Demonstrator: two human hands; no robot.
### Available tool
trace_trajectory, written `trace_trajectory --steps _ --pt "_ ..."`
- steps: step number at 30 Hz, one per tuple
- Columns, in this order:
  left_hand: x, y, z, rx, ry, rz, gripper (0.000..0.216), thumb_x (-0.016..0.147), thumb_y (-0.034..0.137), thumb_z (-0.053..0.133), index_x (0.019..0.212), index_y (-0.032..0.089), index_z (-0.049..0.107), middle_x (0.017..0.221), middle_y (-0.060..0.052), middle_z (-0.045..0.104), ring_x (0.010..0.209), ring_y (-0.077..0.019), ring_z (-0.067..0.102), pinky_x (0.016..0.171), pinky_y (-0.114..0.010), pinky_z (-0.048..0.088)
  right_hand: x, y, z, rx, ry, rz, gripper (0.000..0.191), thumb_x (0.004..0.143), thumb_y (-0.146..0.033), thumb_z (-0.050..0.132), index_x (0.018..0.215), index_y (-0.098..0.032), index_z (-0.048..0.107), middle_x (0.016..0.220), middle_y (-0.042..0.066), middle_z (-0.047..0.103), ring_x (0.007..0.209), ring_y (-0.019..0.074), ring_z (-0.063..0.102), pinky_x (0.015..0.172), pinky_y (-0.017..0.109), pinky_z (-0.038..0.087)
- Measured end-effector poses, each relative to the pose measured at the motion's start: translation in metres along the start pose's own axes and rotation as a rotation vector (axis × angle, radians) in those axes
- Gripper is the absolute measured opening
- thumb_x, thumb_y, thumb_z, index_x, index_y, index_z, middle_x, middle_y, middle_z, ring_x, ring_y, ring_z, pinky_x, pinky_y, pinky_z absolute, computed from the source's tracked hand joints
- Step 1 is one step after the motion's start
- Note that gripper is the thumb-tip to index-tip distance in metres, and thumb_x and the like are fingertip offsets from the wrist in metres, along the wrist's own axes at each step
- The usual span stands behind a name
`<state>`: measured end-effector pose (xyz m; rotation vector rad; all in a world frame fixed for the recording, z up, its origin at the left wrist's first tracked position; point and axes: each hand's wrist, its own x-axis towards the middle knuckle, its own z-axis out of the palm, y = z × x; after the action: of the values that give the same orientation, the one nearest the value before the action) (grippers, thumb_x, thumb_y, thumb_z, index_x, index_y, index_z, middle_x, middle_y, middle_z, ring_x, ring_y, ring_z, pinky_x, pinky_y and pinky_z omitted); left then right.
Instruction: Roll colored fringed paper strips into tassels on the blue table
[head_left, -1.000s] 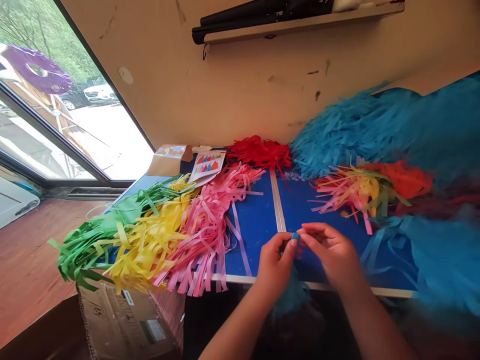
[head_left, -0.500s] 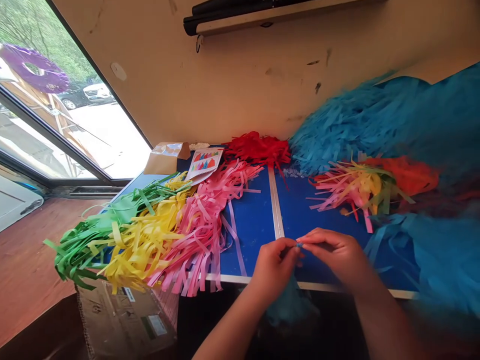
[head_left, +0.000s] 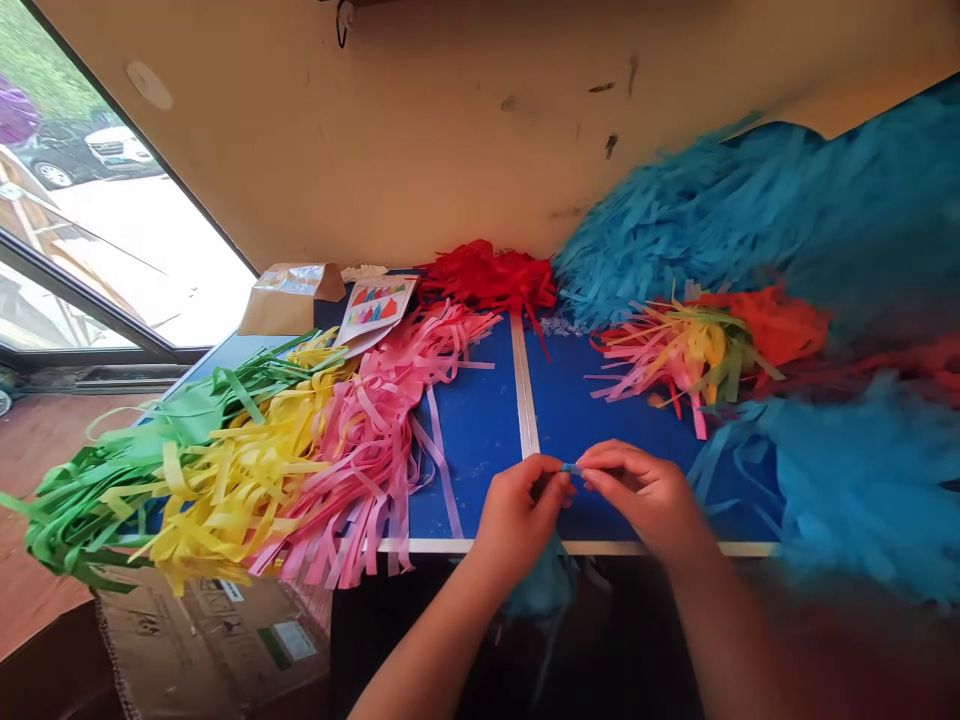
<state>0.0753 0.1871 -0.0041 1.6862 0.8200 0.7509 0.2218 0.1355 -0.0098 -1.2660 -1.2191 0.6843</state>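
My left hand (head_left: 521,515) is closed in a pinch on the top of a blue paper tassel (head_left: 541,585), just above the table's front edge. Its strips hang down below that hand, past the edge. Fingertips of my right hand (head_left: 649,500) pinch the small twisted blue end that spans the gap between both hands. Loose blue strips (head_left: 862,490) lie in a heap to the right. Behind my right hand sits a bunch of pink, yellow and green tassels (head_left: 694,350).
Green (head_left: 172,420), yellow (head_left: 240,480) and pink fringes (head_left: 375,430) cover the blue table's (head_left: 480,430) left side. Red fringe (head_left: 491,280), a printed card (head_left: 375,305) and a brown paper packet (head_left: 289,300) are behind. A large blue pile (head_left: 712,230) stands back right; a cardboard box (head_left: 217,645) is below left.
The view has shifted right and a little downward. Both hands keep their pinch, and a longer bit of twisted blue end shows between them.
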Motion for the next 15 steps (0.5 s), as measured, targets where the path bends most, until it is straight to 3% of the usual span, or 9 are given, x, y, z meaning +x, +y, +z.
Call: trace_trajectory --steps 9,15 --pt "-0.0024 0.0008 -0.0006 0.159 -0.01 0.015 0.017 0.085 0.028 0.045 0.078 0.018 0.056 0.068 0.001 0.063 0.06 -0.0106 0.054 0.055 -0.021 0.038 -0.0072 0.0002 0.0076 -0.024 0.063 0.005 0.005 0.078 -0.027 0.06 0.078 -0.025 0.065 0.083 0.0 0.061 0.071 0.0116 0.058 0.065 0.023 0.051" --pt "-0.004 0.001 -0.0017 0.185 -0.035 0.071 0.017 0.087 0.026 0.044 0.077 0.018 0.056 0.07 0.001 0.063 0.065 -0.01 0.055 0.06 -0.02 0.039 -0.0072 -0.0002 0.0088 0.017 0.046 -0.019 0.004 0.076 -0.026 0.062 0.078 -0.025 0.065 0.082 0.0 0.062 0.075 0.0121 0.059 0.065 0.021 0.051"
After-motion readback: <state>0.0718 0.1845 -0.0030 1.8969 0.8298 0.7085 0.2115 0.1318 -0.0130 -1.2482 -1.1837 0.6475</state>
